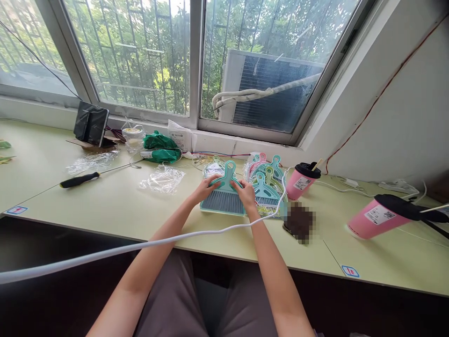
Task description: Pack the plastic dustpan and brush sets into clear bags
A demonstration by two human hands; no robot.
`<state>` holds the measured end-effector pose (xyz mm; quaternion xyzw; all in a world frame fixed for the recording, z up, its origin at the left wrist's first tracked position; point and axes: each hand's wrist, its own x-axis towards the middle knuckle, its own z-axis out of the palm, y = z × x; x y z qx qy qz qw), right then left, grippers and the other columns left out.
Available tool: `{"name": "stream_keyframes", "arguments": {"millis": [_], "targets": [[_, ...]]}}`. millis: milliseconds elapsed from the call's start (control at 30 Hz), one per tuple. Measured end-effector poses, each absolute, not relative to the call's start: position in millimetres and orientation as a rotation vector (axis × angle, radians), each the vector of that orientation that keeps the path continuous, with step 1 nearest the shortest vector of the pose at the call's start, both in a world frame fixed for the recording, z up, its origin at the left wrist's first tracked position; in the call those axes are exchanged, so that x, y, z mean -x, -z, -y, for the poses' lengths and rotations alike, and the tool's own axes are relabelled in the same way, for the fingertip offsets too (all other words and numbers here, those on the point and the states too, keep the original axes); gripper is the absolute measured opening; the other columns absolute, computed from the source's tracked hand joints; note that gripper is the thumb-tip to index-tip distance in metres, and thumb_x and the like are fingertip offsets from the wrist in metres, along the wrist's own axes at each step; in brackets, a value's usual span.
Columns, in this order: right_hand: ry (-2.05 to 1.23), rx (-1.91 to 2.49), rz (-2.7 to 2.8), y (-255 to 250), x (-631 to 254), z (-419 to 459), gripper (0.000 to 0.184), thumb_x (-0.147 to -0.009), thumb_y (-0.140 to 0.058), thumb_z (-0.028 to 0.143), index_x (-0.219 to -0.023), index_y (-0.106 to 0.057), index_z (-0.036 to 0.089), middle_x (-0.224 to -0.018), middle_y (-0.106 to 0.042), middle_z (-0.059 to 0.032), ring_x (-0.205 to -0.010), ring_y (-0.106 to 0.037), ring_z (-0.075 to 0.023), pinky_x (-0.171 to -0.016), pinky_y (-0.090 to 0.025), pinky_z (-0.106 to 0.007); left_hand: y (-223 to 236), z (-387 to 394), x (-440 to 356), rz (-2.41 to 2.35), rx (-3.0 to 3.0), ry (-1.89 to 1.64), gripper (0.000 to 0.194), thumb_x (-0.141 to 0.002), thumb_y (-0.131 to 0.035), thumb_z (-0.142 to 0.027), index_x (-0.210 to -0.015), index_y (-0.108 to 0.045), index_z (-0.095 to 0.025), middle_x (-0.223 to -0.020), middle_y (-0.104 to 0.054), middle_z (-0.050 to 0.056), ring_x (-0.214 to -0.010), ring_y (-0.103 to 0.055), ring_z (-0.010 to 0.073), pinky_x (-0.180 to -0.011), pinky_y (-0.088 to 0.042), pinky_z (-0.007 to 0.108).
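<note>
Both my hands grip a small teal hand broom (224, 200) with grey bristles, held upright at the table's front middle. A pale teal dustpan edge (222, 212) shows just under the bristles. My left hand (207, 188) is closed on the broom's left shoulder, and my right hand (245, 193) pinches its right shoulder. To the right of my right hand lie several more brush and dustpan sets (264, 192) in teal, green and pink, some in clear wrap. Behind the broom, a wrapped green-handled set (215, 165) is partly hidden.
A white cable (210, 231) crosses over my forearms. Pink cups (300, 181) stand at right, beside a blurred dark object (300, 223). Leftward are crumpled clear plastic (163, 179), a screwdriver (80, 179), a green bag (161, 146) and a propped tablet (91, 124). Windows rise behind the table (115, 210).
</note>
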<state>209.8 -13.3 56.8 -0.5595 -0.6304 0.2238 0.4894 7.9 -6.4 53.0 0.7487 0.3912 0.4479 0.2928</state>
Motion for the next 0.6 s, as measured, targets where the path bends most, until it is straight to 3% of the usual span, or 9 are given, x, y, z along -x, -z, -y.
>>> {"name": "stream_keyframes", "arguments": {"millis": [600], "targets": [[-0.601,1.405,1.45,-50.9,-206.6,11.3,0.056,-0.067,-0.06,0.076,-0.065,-0.061,0.02,-0.058,-0.056,0.0011,-0.058,-0.046,-0.0147,-0.055,-0.032,-0.027,-53.0,11.4,-15.0,-1.176,-2.031,-1.235,0.045,-0.088,-0.051,-0.047,-0.12,-0.065,-0.02,-0.116,-0.071,0.006,-0.106,-0.063,0.0271,-0.091,-0.048,0.035]]}}
